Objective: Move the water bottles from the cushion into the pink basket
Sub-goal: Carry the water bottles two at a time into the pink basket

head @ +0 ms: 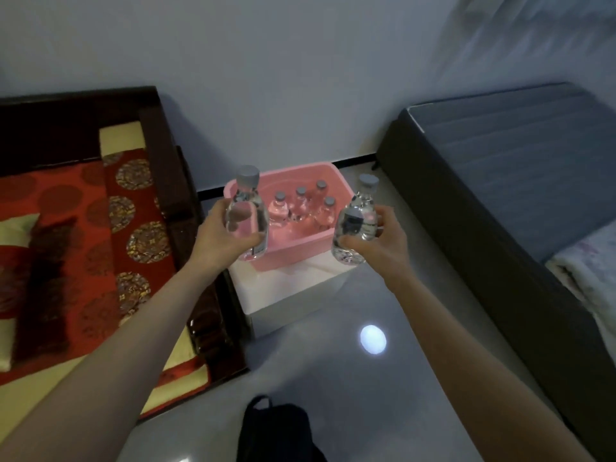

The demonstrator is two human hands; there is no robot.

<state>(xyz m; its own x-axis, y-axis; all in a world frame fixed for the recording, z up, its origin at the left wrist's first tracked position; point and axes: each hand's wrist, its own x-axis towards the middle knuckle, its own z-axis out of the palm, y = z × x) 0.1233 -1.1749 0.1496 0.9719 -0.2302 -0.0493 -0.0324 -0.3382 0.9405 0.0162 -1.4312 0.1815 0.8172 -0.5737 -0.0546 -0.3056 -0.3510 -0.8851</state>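
Water bottle (247,211) gripped mid-body in left hand (225,236), second bottle (355,221) in right hand (386,235), by pink basket (296,255) near corners; probably full, heavyish, slick plastic; grip at waist.

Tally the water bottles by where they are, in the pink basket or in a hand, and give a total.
Basket bottles: 4
Left-hand bottle: 1
Right-hand bottle: 1
Total: 6
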